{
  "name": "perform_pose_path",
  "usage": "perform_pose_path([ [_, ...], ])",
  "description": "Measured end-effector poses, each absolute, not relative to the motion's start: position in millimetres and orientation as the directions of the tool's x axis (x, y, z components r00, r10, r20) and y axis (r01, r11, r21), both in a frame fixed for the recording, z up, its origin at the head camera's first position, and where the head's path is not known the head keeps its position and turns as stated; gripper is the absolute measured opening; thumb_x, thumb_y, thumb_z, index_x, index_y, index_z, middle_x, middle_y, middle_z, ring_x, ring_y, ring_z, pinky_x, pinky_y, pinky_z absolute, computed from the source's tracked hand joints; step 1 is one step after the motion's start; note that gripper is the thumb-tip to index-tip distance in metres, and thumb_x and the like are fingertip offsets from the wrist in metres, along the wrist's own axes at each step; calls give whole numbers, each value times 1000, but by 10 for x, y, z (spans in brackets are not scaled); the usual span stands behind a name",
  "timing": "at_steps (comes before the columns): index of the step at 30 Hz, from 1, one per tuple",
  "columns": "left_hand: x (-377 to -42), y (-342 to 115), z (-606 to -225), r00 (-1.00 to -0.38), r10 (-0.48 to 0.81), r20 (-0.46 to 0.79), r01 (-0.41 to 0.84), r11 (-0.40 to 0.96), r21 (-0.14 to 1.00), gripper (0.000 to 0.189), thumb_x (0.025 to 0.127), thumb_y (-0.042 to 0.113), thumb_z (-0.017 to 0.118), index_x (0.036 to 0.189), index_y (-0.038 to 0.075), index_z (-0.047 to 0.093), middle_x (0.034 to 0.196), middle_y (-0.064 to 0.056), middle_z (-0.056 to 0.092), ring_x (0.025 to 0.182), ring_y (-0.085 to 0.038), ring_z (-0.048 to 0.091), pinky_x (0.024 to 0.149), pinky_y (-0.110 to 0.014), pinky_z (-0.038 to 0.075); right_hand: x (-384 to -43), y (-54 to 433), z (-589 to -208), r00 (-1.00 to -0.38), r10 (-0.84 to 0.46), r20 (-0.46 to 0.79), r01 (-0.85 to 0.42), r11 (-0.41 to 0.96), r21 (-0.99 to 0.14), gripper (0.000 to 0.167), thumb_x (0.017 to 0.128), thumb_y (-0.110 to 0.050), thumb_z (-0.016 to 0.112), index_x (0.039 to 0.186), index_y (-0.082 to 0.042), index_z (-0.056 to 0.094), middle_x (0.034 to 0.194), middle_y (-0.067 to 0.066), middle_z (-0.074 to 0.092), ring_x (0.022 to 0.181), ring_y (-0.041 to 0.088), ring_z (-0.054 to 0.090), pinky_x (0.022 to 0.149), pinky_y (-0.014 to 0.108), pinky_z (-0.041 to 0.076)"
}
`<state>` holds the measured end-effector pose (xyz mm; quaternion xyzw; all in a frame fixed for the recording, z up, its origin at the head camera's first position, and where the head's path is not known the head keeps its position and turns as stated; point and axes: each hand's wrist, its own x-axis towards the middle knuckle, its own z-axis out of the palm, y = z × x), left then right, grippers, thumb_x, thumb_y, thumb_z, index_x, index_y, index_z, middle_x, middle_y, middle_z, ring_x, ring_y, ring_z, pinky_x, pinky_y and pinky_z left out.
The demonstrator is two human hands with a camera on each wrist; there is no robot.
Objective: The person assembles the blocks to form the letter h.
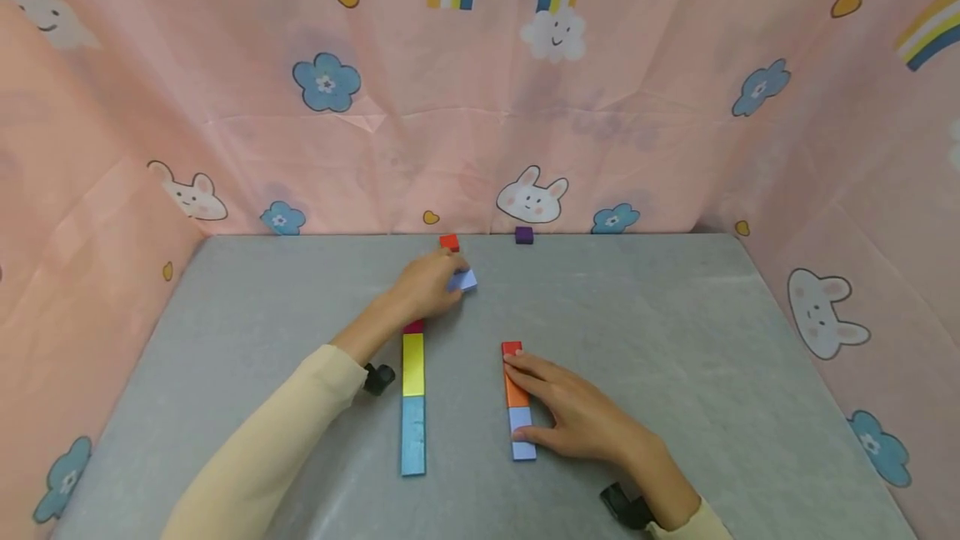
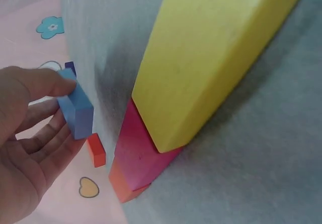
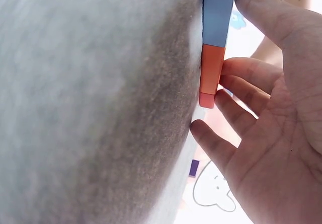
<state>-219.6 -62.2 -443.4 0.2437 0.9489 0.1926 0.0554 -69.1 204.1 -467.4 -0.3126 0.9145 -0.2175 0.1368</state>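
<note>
My left hand (image 1: 427, 283) pinches a periwinkle-blue block (image 1: 466, 280) between thumb and fingers, over the far middle of the table. In the left wrist view this block (image 2: 76, 105) is tilted. Below that arm runs a row with a light blue block (image 1: 413, 436), a yellow block (image 1: 413, 365) and a crimson block (image 2: 142, 151); an orange block (image 2: 125, 182) ends it. My right hand (image 1: 585, 417) rests with extended fingers along a second row: a periwinkle block (image 1: 522, 445), an orange block (image 1: 516, 394) and a small red block (image 1: 512, 347).
Near the table's back edge sit a small red block (image 1: 448, 242), just beyond my left hand, and a dark purple block (image 1: 524, 236). A pink patterned cloth (image 1: 420, 140) rises around the back and sides of the grey table (image 1: 652, 307).
</note>
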Motion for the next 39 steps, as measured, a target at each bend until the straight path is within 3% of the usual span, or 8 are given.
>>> perform_pose_path([
  [6, -2069, -704, -4408, -848, 530, -20, 479, 781, 401, 39, 94, 15, 77, 131, 2, 72, 127, -14, 75, 109, -27, 69, 101, -44, 60, -697, 2028, -4674, -764, -636, -107, -519, 705, -483, 87, 92, -50, 80, 162, -12, 44, 171, 3, 40, 156, 27, 44, 124, 53, 44],
  [15, -1810, -759, -4403, -819, 572, -44, 499, 748, 438, 49, 97, 14, 75, 145, 9, 63, 138, -11, 71, 123, -26, 69, 108, -43, 60, -695, 2047, -4673, -769, -629, -113, -509, 710, -487, 87, 92, -49, 81, 162, -14, 44, 171, 2, 39, 156, 29, 44, 124, 54, 44],
  [24, -1649, -778, -4475, -804, 595, -8, 525, 716, 459, 38, 97, 13, 76, 135, 10, 72, 131, -9, 75, 116, -24, 72, 104, -41, 62, -691, 2062, -4649, -769, -626, -132, -500, 717, -486, 87, 92, -49, 80, 163, -14, 43, 173, 2, 37, 156, 30, 44, 124, 55, 43],
  [39, -1509, -866, -4583, -816, 577, -12, 518, 741, 428, 41, 96, 15, 78, 137, 9, 72, 132, -10, 73, 121, -25, 70, 105, -41, 61, -661, 2011, -4652, -764, -632, -128, -511, 715, -477, 88, 92, -49, 80, 163, -14, 42, 172, 2, 38, 156, 28, 44, 124, 54, 43],
])
